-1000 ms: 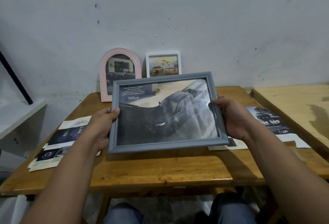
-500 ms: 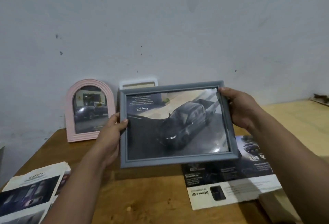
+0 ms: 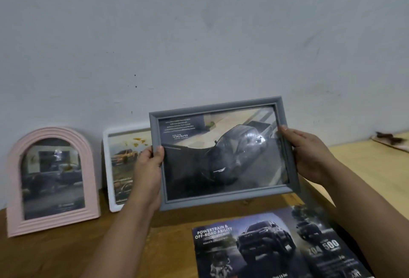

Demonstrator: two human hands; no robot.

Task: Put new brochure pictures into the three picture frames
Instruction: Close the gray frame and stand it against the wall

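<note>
Head view: a grey frame [image 3: 223, 154] is held up above the desk [image 3: 55, 253] by both hands, tilted slightly, with a dark truck picture behind its glass. The frame's left edge is gripped by the left hand [image 3: 149, 167], thumb on the front and the fingers hidden behind. The right edge is gripped by the right hand [image 3: 307, 154] in the same way (only the thumb shows on the front). A pink arched frame [image 3: 52, 180] is stood against the wall [image 3: 199, 34] at the left, and a white frame [image 3: 120, 165] is propped just beside it, partly covered by the left hand and the grey frame. A brochure [image 3: 276, 246] is laid flat on the desk below the grey frame, printed with dark trucks.
</note>
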